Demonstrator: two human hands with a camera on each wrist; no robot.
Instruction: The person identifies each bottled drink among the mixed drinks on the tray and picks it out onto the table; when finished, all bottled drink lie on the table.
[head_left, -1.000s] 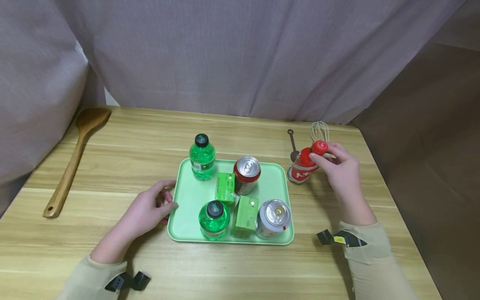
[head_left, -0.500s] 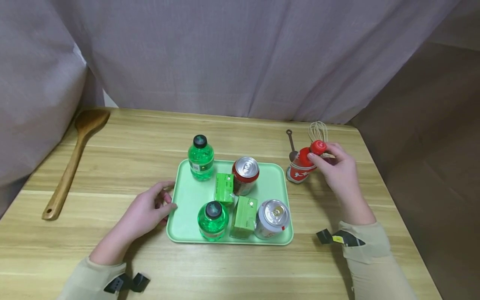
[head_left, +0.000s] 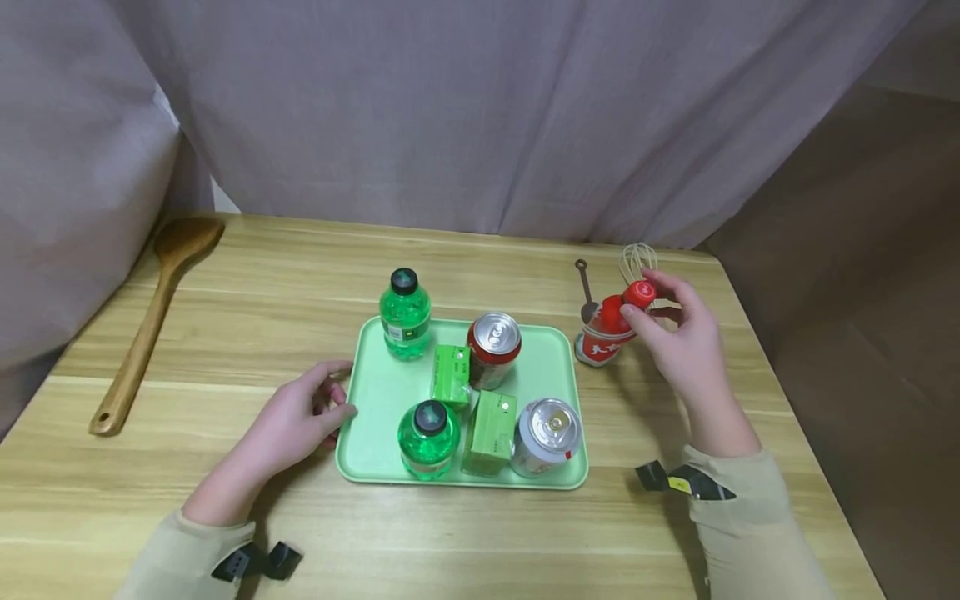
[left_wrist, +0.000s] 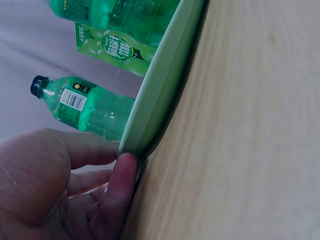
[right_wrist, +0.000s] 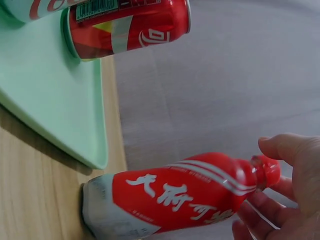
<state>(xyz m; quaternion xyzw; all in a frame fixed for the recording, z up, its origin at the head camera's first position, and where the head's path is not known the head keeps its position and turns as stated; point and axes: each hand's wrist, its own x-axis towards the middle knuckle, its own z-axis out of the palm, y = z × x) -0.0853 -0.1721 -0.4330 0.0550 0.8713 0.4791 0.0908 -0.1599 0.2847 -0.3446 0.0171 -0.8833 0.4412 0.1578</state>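
My left hand [head_left: 296, 421] pinches the left rim of a light green tray [head_left: 375, 450], thumb on top and fingers at the edge. To the right of the tray, a red-labelled cola bottle [right_wrist: 175, 197] stands upright on the table. Around its red cap [head_left: 640, 293] my right hand [head_left: 684, 337] is spread, the thumb showing a gap from the cap in the right wrist view. On the tray stand two green drink bottles [head_left: 405, 312] with black caps, two green juice cartons [head_left: 491, 429], a red can [head_left: 495, 350] and a silver-white can [head_left: 547, 437].
A wooden spatula [head_left: 153, 317] lies at the table's left. Behind the cola bottle are a small dark spoon [head_left: 585, 287] and a whisk [head_left: 637, 260], partly hidden by the right hand. Grey curtain [head_left: 465, 117] hangs along the back edge of the wooden table [head_left: 465, 542].
The fingers of my right hand have loosened and spread away from the cola bottle's cap. The bottle, the tray and my left hand have stayed in place.
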